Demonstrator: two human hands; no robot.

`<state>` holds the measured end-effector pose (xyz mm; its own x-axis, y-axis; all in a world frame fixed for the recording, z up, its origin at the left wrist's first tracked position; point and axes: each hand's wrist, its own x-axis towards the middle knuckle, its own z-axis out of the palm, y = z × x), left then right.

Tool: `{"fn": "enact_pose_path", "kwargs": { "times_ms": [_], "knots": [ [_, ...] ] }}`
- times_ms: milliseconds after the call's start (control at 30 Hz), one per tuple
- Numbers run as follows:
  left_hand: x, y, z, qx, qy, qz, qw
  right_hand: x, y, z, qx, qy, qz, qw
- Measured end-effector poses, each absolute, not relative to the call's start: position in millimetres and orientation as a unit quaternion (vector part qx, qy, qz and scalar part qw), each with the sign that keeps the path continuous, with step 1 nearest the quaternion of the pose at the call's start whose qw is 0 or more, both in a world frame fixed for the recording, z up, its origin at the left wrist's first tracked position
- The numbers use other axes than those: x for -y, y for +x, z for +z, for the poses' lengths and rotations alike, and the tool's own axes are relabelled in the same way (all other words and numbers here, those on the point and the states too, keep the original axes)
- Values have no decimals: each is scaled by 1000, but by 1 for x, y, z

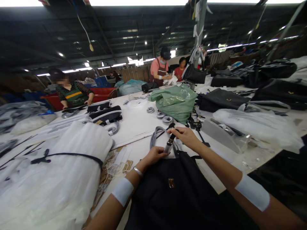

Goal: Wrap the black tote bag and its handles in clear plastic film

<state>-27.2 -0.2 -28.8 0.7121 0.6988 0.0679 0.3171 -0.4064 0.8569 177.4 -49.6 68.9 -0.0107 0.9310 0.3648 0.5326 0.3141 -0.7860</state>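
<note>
A black handbag [172,188] with a small gold clasp lies on the white table [139,123] right in front of me. My left hand [155,155] is closed on the lower end of a black strap with a metal buckle [169,143] at the bag's top edge. My right hand [185,135] pinches the upper end of the same strap. A loop of grey wrapped handle [155,134] curves behind the strap. Both my forearms carry white bands.
A big white bundle tied with black cord [59,169] fills the left. A green plastic bag [175,102] sits mid-table with tape rolls [165,118] near it. Black bags [223,99] and clear-wrapped items [259,126] lie right. Three people work at the far side.
</note>
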Motion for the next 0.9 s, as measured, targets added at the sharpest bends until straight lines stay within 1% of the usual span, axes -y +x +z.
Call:
{"fn": "enact_pose_path", "kwargs": {
  "times_ms": [167, 300, 400, 533, 633, 733, 833, 900],
  "knots": [
    [0, -27, -37, -348, 820, 216, 400, 98, 180, 66, 745, -541, 177, 348],
    [2, -31, -33, -342, 828, 198, 397, 146, 168, 51, 794, -501, 224, 262],
    [-2, -42, -26, -276, 841, 154, 439, 179, 155, 29, 825, -448, 235, 252],
    [-9, -55, -21, -180, 839, 117, 500, 204, 146, 4, 854, -414, 180, 258],
    [-10, -58, -23, -170, 831, 124, 514, 208, 143, -9, 861, -419, 156, 243],
    [-6, -58, -27, -176, 826, 149, 515, 207, 139, -17, 866, -426, 155, 212],
    [-2, -57, -29, -187, 819, 173, 514, 205, 136, -18, 864, -443, 155, 183],
    [-1, -57, -29, -202, 818, 186, 505, 206, 136, -14, 861, -448, 156, 183]
  ]
}}
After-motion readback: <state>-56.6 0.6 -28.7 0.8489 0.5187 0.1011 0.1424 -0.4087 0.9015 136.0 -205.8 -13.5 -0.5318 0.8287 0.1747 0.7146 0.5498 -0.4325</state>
